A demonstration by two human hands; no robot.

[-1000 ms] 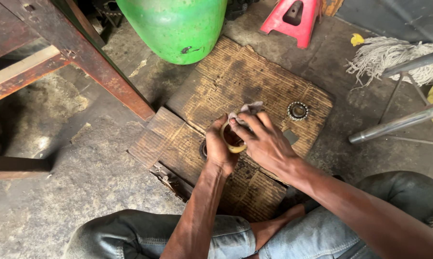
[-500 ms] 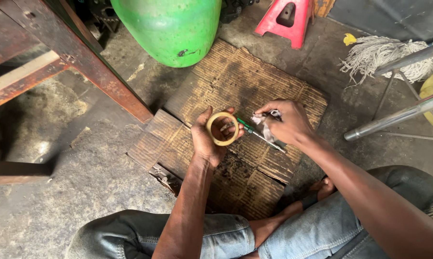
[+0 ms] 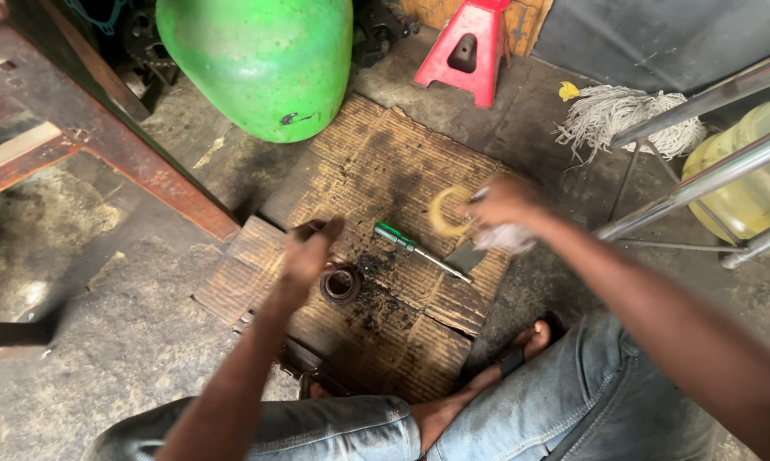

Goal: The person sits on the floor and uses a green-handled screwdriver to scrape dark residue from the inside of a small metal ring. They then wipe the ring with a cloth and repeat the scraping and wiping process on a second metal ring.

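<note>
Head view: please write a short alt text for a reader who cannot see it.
A seated person's right hand holds a tan ring and a pale cloth over a greasy cardboard sheet. The left hand hovers beside a dark bearing ring; a green-handled screwdriver lies between them.

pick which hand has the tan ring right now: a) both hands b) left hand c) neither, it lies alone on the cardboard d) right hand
d: the tan ring sits at the fingers of the right hand, along with a pale rag, while the left hand is apart from it, above a dark round part.
</note>
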